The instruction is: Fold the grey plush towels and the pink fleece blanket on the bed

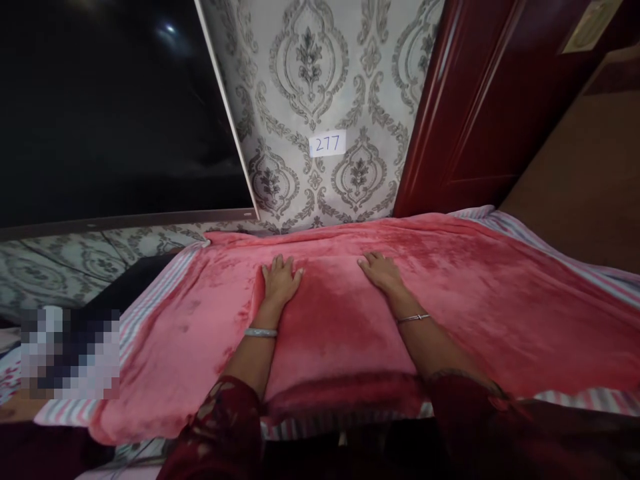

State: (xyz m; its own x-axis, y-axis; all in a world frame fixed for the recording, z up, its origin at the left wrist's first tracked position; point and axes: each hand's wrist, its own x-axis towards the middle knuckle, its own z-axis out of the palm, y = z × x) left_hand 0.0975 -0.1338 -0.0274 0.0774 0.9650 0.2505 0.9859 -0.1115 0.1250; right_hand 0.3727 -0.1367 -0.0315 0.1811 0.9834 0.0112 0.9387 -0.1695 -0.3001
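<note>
A pink-red plush blanket (480, 293) lies spread over the surface before me, with a folded, raised section (340, 327) in its middle. Flat on the far left part of that fold rests my left hand (283, 280), fingers spread. My right hand (383, 272) lies palm down near the fold's far right corner, its fingers stretched out. Neither hand grips anything. Beneath the blanket, a striped cloth (165, 287) shows along the left, right and near edges.
A large black television (110, 120) stands at the back left. Patterned wallpaper (310, 67) bears a paper label (327, 143) reading 277. A dark red door (475, 100) and a brown panel (585, 173) border the right. Blurred-out items (70, 353) lie at left.
</note>
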